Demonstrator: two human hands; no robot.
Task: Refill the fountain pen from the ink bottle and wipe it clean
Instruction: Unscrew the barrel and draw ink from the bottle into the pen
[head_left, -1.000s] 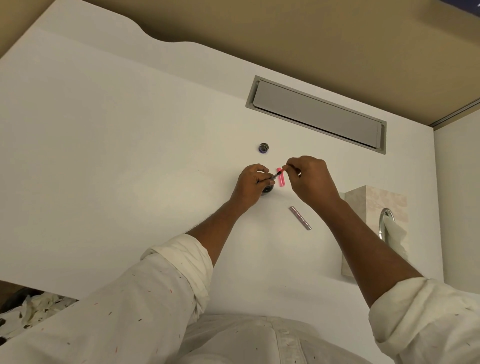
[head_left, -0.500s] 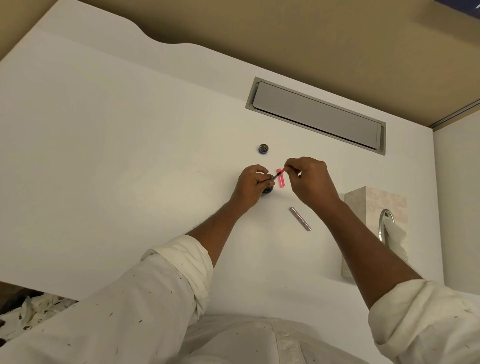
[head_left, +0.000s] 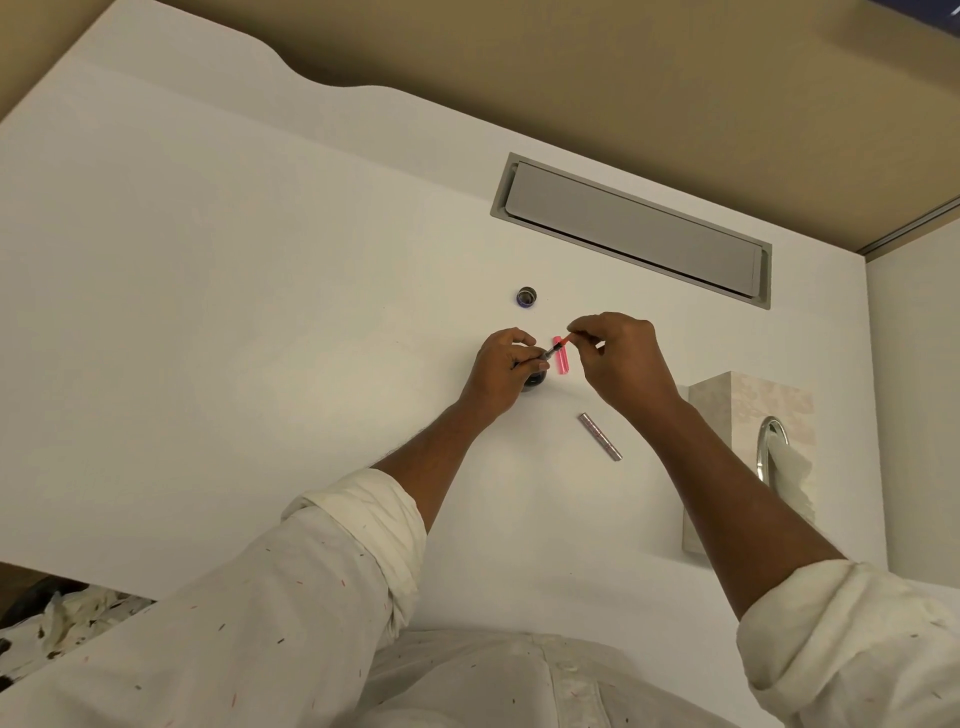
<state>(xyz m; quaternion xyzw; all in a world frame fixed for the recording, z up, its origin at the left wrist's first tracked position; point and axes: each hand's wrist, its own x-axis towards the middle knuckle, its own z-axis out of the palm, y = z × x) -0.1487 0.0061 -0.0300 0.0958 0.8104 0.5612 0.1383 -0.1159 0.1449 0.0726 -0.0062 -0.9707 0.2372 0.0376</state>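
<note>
My left hand (head_left: 501, 366) pinches the dark grip section of the fountain pen (head_left: 550, 353) just above the dark ink bottle (head_left: 535, 382), which my hand mostly hides. My right hand (head_left: 618, 358) holds the thin red converter end (head_left: 565, 340) of the same pen piece between thumb and fingers. A pink pen barrel (head_left: 560, 362) lies on the white desk (head_left: 260, 312) right behind the pen. The bottle's cap (head_left: 527, 296) sits farther back. A silvery pink pen cap (head_left: 600, 436) lies on the desk near my right wrist.
A beige tissue box (head_left: 748, 415) with a tissue sticking out stands at the right. A grey cable hatch (head_left: 634, 228) is set into the desk at the back. Crumpled stained tissues (head_left: 62, 623) lie below the desk's edge at the lower left.
Both hands stay at the ink bottle. My right hand has shifted slightly on the red end of the pen; nothing else moved.
</note>
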